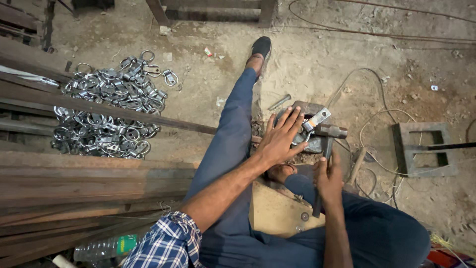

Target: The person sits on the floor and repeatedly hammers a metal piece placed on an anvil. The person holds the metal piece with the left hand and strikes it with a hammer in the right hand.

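Observation:
My left hand (281, 136) lies flat with fingers spread on a small metal clamp piece (316, 119) that rests on a dark steel block (310, 106) on the ground. My right hand (328, 179) grips the handle of a hammer (331, 131), whose head hangs just right of the clamp piece, close above the block. I sit on the floor with my left leg in blue trousers stretched forward past the block.
A big heap of shiny metal ring clamps (106, 106) lies at the left. Long rusty steel bars (94, 178) are stacked at the lower left. A square steel frame (425, 149), loose wires (382, 119) and a plastic bottle (106, 247) lie around.

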